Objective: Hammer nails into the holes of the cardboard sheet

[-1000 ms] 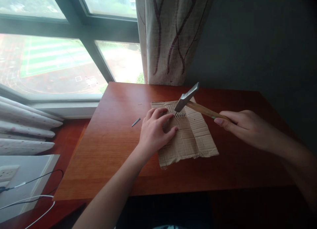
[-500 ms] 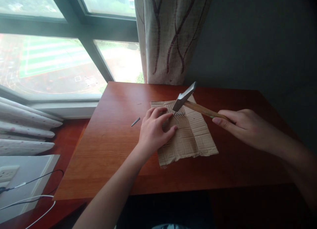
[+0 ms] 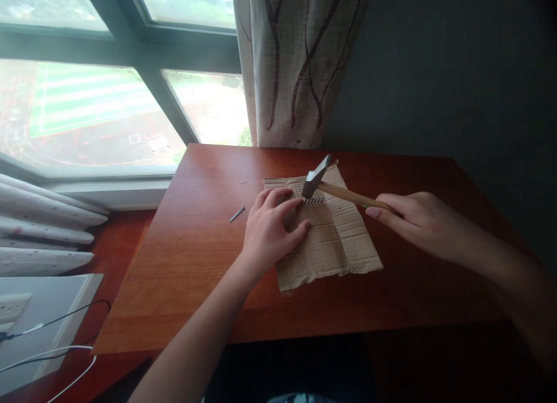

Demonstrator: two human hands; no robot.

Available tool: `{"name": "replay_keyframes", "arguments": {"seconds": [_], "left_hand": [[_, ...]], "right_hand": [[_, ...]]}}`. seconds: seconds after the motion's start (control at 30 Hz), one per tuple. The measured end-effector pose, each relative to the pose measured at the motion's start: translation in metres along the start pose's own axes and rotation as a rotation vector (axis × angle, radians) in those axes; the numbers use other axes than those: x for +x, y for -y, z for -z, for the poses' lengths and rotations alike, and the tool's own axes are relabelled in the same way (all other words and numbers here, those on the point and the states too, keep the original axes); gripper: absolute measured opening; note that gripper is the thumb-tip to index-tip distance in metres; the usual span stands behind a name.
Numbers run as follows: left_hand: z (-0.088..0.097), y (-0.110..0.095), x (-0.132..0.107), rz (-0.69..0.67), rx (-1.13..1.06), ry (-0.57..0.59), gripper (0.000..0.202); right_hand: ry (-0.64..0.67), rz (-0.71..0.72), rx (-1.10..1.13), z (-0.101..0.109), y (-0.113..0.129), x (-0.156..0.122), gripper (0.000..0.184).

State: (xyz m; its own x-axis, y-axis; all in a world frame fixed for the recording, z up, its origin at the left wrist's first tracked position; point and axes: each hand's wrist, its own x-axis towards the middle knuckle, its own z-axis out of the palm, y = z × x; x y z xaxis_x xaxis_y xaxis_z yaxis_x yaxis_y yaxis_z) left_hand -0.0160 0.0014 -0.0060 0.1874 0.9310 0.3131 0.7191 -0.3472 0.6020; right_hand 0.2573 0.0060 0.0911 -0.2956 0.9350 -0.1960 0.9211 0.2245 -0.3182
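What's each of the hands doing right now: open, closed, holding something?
Left hand: open, fingers spread, resting on the cardboard.
Right hand: closed, holding the hammer by its handle.

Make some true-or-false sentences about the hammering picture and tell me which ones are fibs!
1. The right hand holds the hammer. True.
2. The left hand rests on the cardboard. True.
3. The hammer's handle is bright blue. False: it is brown wood.
4. A loose metal bit lies on the table, off the cardboard. True.
5. The cardboard is a perfect circle. False: it has corners and a ragged near edge.
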Motion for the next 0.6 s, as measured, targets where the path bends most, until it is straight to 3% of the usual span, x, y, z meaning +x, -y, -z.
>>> {"name": "replay_keyframes", "arguments": {"seconds": [0.4, 0.6], "left_hand": [[0.0001, 0.0006, -0.0005, -0.007, 0.009, 0.003, 0.036], [-0.0004, 0.0006, -0.0004, -0.012, 0.014, 0.001, 0.038]], "right_hand": [[0.005, 0.007, 0.015, -0.0007, 0.0012, 0.0007, 0.058], [-0.055, 0.030, 0.017, -0.0007, -0.0007, 0.0001, 0.057]]}}
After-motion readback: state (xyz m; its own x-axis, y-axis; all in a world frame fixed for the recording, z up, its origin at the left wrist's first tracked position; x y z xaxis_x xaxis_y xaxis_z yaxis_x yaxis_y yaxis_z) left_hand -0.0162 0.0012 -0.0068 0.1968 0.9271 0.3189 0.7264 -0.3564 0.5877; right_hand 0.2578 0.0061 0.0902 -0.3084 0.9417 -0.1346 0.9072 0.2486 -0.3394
